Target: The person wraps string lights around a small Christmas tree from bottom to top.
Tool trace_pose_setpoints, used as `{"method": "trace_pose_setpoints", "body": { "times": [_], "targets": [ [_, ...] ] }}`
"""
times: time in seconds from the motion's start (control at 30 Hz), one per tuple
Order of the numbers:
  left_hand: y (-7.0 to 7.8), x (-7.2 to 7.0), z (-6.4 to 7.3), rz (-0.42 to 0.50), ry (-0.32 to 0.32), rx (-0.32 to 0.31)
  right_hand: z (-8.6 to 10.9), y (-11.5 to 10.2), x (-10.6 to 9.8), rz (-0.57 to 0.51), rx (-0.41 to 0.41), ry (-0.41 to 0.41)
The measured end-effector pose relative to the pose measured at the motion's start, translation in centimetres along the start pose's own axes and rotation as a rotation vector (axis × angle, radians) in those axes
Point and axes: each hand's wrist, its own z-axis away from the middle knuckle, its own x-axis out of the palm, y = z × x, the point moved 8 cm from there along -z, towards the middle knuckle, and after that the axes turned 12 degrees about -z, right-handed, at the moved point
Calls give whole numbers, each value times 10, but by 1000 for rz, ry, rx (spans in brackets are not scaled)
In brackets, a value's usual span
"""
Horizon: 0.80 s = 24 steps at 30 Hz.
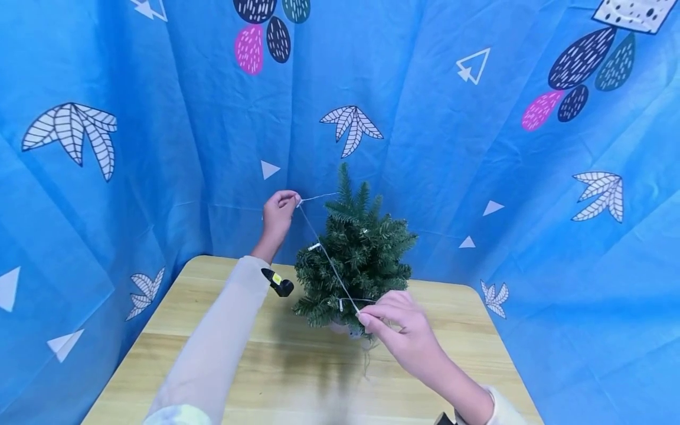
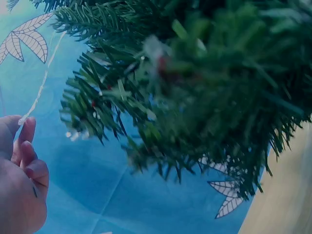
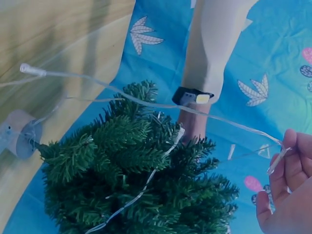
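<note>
A small green artificial Christmas tree (image 1: 366, 254) stands on the table. Left of its top, my left hand (image 1: 278, 217) pinches a thin clear-white string of lights (image 1: 333, 268) between thumb and fingertips. From there one stretch runs to the treetop and another slants down across the front to my right hand (image 1: 401, 324). That hand pinches the string low at the tree's front right. In the right wrist view a small bulb (image 3: 279, 162) sits at the right fingertips, and another bulb (image 3: 33, 70) hangs along the wire. Branches hide part of the string.
The wooden table (image 1: 255, 366) has rounded back corners. Blue patterned cloth (image 1: 425, 118) hangs behind and on both sides. The tree's round base (image 3: 22, 134) shows in the right wrist view. A black strap with a small device (image 1: 278, 282) is on the left wrist.
</note>
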Motion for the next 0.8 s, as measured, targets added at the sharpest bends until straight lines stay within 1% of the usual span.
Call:
{"method": "trace_pose_setpoints", "body": {
  "times": [0.1,0.17,0.2,0.27,0.33,0.4,0.47,0.5,0.57,0.67,0.8],
  "targets": [
    [3,2,-1,-12,6,0,1,0,0,2,4,1],
    [6,4,-3,-15,9,15,2,1,-1,10,3,4],
    [7,6,-4,-29,11,23,3,3,-2,11,15,5],
    [8,9,-5,-102,17,42,3,4,-2,11,38,8],
    [8,10,-3,-200,23,68,4,6,-3,7,72,12],
    [4,10,1,-316,35,75,6,9,-3,2,113,12],
    [-1,6,6,-401,49,71,7,10,-4,9,135,8],
    [-4,3,10,-424,58,66,8,10,-5,14,144,6],
    [-11,-7,17,-461,77,45,9,11,-6,22,160,3],
    [-15,-19,27,-484,92,47,13,12,-9,29,177,9],
    [-16,-25,39,-493,76,75,17,14,-12,31,203,23]
  ]
}}
